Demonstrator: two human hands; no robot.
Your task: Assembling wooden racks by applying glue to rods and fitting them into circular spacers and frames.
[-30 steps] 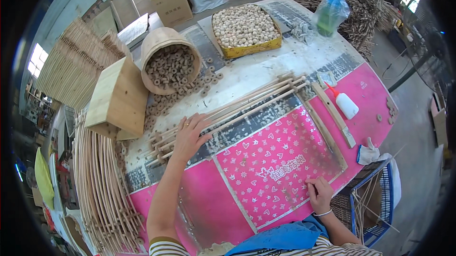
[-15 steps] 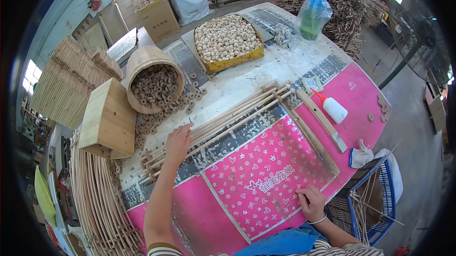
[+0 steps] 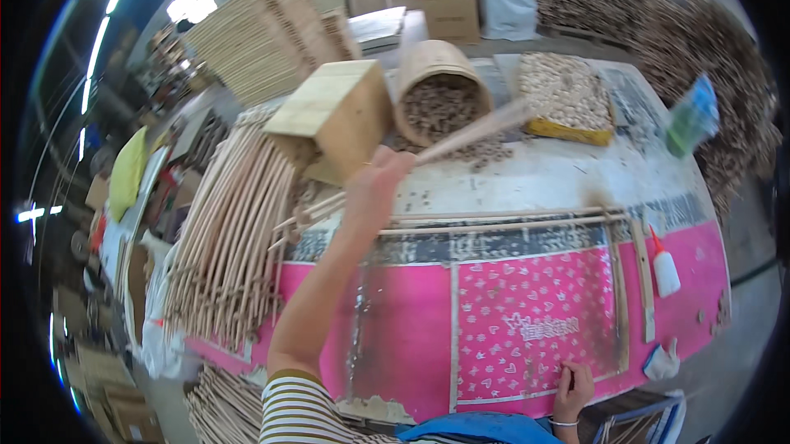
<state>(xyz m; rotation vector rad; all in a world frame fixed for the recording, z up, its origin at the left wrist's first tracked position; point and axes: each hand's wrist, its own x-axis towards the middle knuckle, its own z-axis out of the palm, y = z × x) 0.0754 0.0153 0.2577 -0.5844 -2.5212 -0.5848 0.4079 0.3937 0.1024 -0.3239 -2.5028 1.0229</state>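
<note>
My left hand (image 3: 380, 179) is closed around a few thin wooden rods (image 3: 469, 133), raised off the table and slanting toward the far right; their far ends are smeared by motion. Small wooden rings sit near the rods' lower left ends. Two more wooden rods (image 3: 506, 218) lie crosswise on the table, just right of that hand. My right hand (image 3: 573, 386) rests with curled fingers at the near edge of a pink patterned mat (image 3: 535, 304), and nothing shows in it. A large stack of ringed rods (image 3: 234, 238) lies left of my left forearm.
Beyond my left hand are a wooden box (image 3: 337, 111) and a tipped wooden bucket (image 3: 428, 57) spilling small rings. A yellow tray (image 3: 568, 131) holds wooden beads. Toward the right lie a wooden strip (image 3: 643, 279), a white glue bottle (image 3: 666, 271) and a glove (image 3: 662, 360).
My left hand has lifted several rods off the table and carried them leftward; two stay behind. My view has swung left. My right hand remains by the mat's near edge.
</note>
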